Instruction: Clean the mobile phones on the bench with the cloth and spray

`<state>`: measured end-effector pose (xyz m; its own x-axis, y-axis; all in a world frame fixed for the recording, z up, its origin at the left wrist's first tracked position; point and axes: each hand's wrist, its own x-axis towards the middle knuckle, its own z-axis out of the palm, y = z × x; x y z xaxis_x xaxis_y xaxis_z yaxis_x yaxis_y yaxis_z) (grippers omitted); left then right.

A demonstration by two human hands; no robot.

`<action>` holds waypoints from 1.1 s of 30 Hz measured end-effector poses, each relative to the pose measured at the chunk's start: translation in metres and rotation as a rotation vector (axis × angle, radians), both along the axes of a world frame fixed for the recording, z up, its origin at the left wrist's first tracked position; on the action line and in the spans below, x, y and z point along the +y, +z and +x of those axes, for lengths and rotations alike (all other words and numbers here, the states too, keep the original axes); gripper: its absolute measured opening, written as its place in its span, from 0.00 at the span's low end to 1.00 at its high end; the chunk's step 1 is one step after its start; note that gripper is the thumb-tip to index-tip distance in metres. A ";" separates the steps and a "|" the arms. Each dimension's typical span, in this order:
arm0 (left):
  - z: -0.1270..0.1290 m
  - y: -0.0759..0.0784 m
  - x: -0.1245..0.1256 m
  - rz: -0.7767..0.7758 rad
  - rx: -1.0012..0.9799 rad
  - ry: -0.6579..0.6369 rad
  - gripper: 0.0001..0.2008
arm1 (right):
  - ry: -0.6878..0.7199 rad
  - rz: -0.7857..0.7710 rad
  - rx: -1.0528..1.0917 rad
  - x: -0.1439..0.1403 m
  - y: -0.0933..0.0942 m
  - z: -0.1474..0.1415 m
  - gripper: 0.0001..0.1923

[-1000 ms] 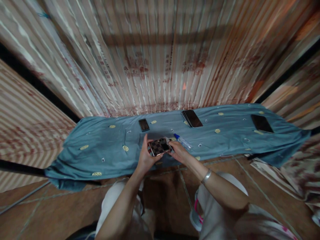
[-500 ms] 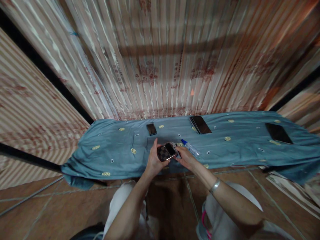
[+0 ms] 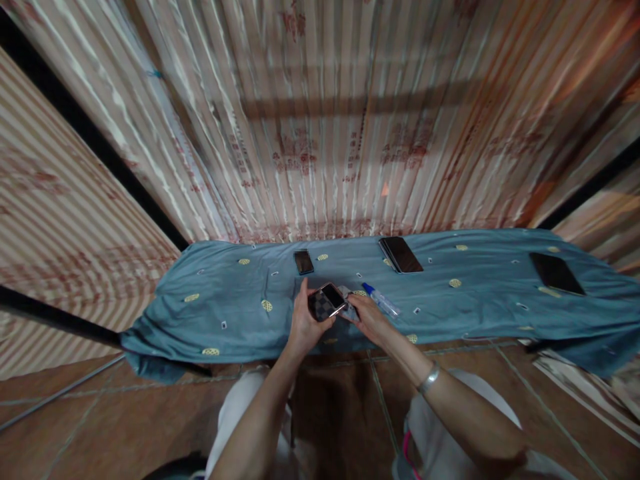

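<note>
Item one, your left hand [image 3: 306, 325]: curled around the left end of a phone [image 3: 319, 307], gripping it with the thumb along the near edge and one finger pointing up beside the far corner. Item two, your right hand [image 3: 369, 315]: closed on a grey cloth [image 3: 347, 293], apparently pinching it against the phone's right end; the exact finger contact is too small to tell. Item three, the phone itself: between your two hands, over the near part of the table, tilted, its checkered back bearing a glossy dark panel toward the right. Step in hand, by judgement: wiping the phone's right end with the cloth. The next move seems to call for a firm left grip at the edges, and light, even pressure from the cloth across the dark panel and the remaining checks. Nearby stock, all lying on the blue tablecloth [image 3: 190, 333]: a clear bottle with a blue cap [image 3: 383, 301], just beyond your right hand; a small phone [image 3: 303, 261], beyond your left; a stack of tablets [image 3: 401, 255], farther back; a single tablet [image 3: 557, 273], well apart at the right. Worn item: a silver bracelet [image 3: 429, 379] on your right wrist.
</note>
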<state>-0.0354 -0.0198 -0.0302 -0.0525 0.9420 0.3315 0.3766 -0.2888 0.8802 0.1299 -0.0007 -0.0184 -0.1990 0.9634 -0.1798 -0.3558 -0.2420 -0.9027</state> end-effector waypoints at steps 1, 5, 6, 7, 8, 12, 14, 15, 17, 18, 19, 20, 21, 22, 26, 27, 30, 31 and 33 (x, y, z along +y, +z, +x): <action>-0.001 0.000 0.001 -0.008 -0.021 0.007 0.53 | 0.000 -0.007 -0.003 -0.001 0.000 -0.001 0.12; -0.001 0.001 0.003 -0.066 -0.132 0.037 0.54 | -0.072 0.174 -0.235 -0.001 0.001 -0.004 0.17; 0.000 0.001 0.003 -0.090 -0.160 0.045 0.54 | -0.100 0.243 -0.321 -0.001 0.001 -0.003 0.17; 0.001 0.001 0.003 -0.115 -0.188 0.053 0.54 | -0.122 0.302 -0.398 -0.001 0.002 -0.002 0.18; 0.002 0.001 0.004 -0.137 -0.216 0.060 0.54 | -0.135 0.346 -0.459 -0.001 0.003 -0.001 0.18; 0.006 0.002 0.006 -0.179 -0.347 0.072 0.54 | -0.151 0.509 -0.662 -0.005 0.011 0.002 0.16; 0.007 0.003 0.006 -0.185 -0.400 0.075 0.55 | -0.158 0.563 -0.724 -0.008 0.015 0.002 0.15; 0.007 0.005 0.006 -0.188 -0.416 0.081 0.55 | -0.159 0.574 -0.733 -0.010 0.017 0.002 0.14; 0.007 0.008 0.006 -0.197 -0.430 0.093 0.55 | -0.157 0.577 -0.723 -0.013 0.020 0.001 0.13; 0.007 0.009 0.005 -0.202 -0.432 0.096 0.54 | -0.154 0.566 -0.706 -0.013 0.020 0.001 0.13; 0.006 0.010 0.005 -0.204 -0.431 0.093 0.54 | -0.149 0.546 -0.680 -0.013 0.021 0.002 0.13; 0.006 0.010 0.004 -0.204 -0.425 0.084 0.54 | -0.141 0.515 -0.649 -0.012 0.021 0.002 0.13; 0.006 0.010 0.004 -0.201 -0.416 0.070 0.55 | -0.131 0.474 -0.614 -0.011 0.021 0.003 0.14; 0.006 0.010 0.003 -0.198 -0.404 0.055 0.55 | -0.118 0.427 -0.577 -0.009 0.020 0.003 0.14; 0.007 0.007 0.000 -0.185 -0.356 0.004 0.54 | -0.090 0.247 -0.405 -0.004 0.018 0.005 0.12; 0.008 0.007 0.000 -0.183 -0.343 -0.008 0.54 | -0.089 0.215 -0.361 -0.003 0.017 0.006 0.12; 0.010 0.006 -0.002 -0.182 -0.297 -0.044 0.54 | -0.069 0.130 -0.248 -0.003 0.017 0.005 0.11; 0.011 0.006 -0.002 -0.182 -0.283 -0.052 0.54 | -0.061 0.107 -0.214 -0.004 0.017 0.004 0.10; 0.012 0.007 -0.002 -0.173 -0.254 -0.052 0.55 | -0.056 0.076 -0.150 -0.005 0.015 0.001 0.09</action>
<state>-0.0232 -0.0221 -0.0235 -0.0631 0.9869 0.1488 0.1272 -0.1399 0.9820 0.1308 -0.0056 -0.0030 -0.1209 0.9841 -0.1300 -0.2271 -0.1549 -0.9615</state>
